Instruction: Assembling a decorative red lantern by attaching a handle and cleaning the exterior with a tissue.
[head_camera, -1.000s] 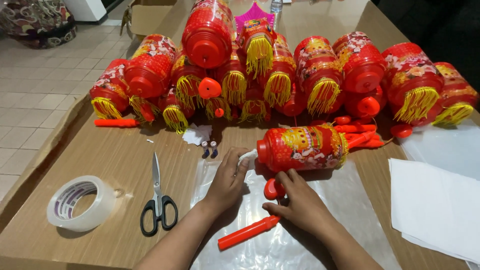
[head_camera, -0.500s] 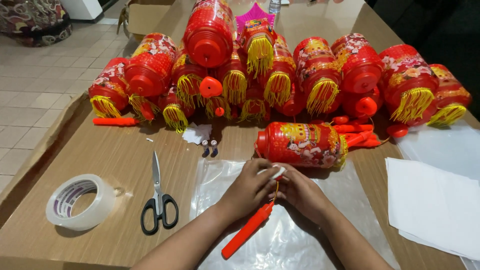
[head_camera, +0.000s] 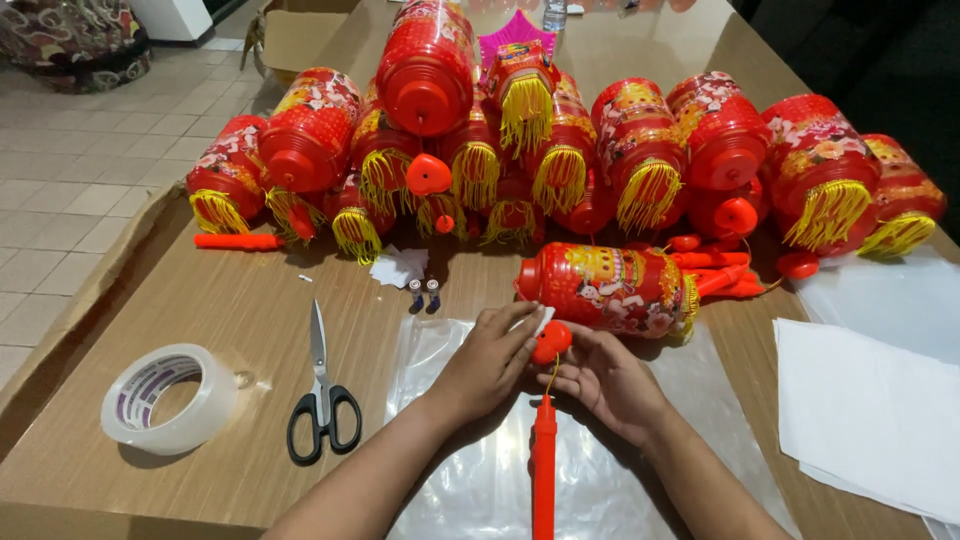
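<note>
Left hand (head_camera: 490, 355): mine, palm down at the middle of the bench (head_camera: 200, 300); fingers curled narrow, tips pressing the small red cap (head_camera: 551, 342) from its left side.
Right hand (head_camera: 605, 378): mine, palm turned up just right of the cap; fingers cupped narrow under and beside it. I judge the cap is pinched between both hands.
Red cap: rounded orange-red piece, touching the fingertips of both hands, just near of the lying lantern (head_camera: 605, 290), close to its left end. I cannot tell whether it touches the lantern.
Yellow cord (head_camera: 549, 375): thin, running from the cap toward me, down to the orange stick (head_camera: 543, 470).
Orange stick: lies on the clear plastic sheet (head_camera: 440, 480), between my forearms, pointing toward me; no finger on it.
Lying lantern: red and yellow cylinder on its side, fringe end to the right, unheld.
Risk, cord: I judge a tug on the cap could drag the loose stick across the slick sheet or strain the thin cord.
Risk, lantern: on its side and unheld, it could roll away from a push at its end.
Risk, cap: small and round; a weak pinch could let it slip out.
Batteries (head_camera: 425, 294): two small cells, far of my left hand, apart from it.
Scissors (head_camera: 322, 400): black handles, left of the sheet.
Tape roll (head_camera: 165, 398): clear, near left.
Lantern pile (head_camera: 560, 150): stacked along the far side.
White paper (head_camera: 870, 420): sheets at right.
</note>
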